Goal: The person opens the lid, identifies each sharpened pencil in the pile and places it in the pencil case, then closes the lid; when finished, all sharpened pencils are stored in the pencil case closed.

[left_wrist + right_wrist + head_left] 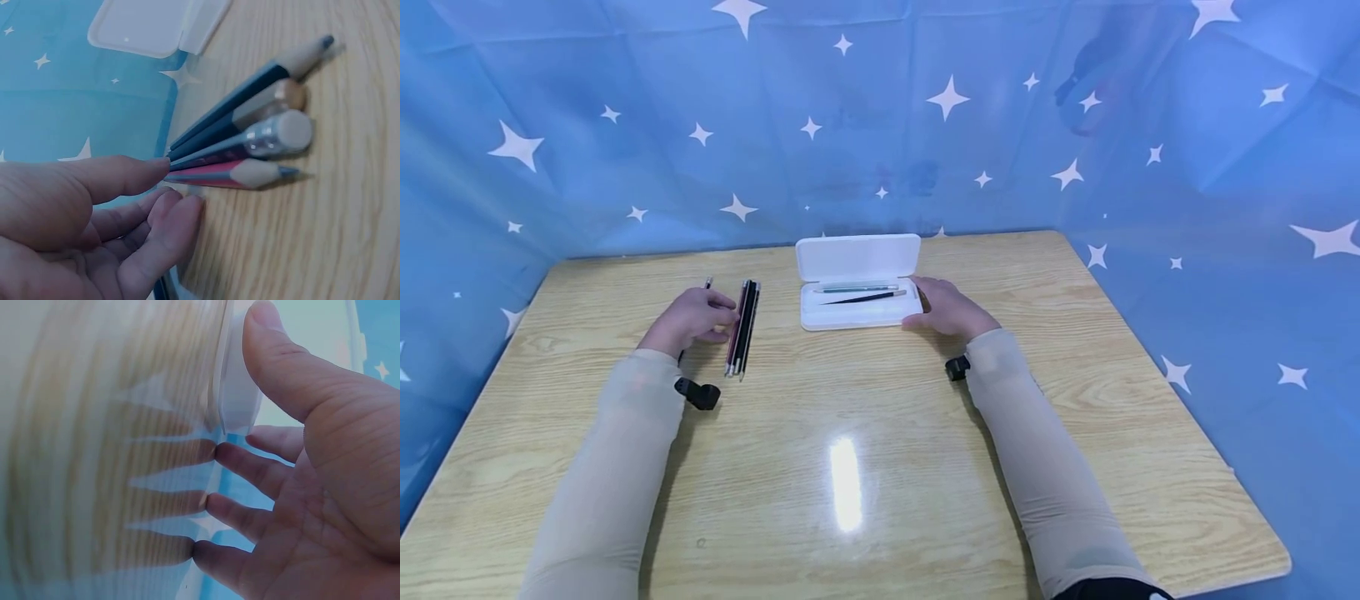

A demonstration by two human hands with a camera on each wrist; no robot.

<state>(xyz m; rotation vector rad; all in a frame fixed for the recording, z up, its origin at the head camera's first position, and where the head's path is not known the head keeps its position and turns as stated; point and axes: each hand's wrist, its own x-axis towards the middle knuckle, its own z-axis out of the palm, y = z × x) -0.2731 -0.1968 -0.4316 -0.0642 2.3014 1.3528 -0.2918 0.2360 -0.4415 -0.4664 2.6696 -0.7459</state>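
Observation:
My left hand [694, 318] is beside a row of several pencils [745, 329] on the wooden table. In the left wrist view, the thumb tip overlaps the red-and-dark striped pencil [219, 174], with the other fingertips just below it and slightly parted from the thumb. Another dark pencil [708, 283] lies partly hidden under this hand. My right hand [951, 308] holds the right end of an open white pencil case [857, 317], thumb at the front corner and fingers at the back. Inside lie a teal pencil [857, 289] and a black pencil [865, 297].
The case's raised lid [859, 257] stands at the back edge of the wooden table [775, 467]. Behind the table hangs a blue cloth [865, 100] with white stars. Black wrist cameras sit on both sleeves.

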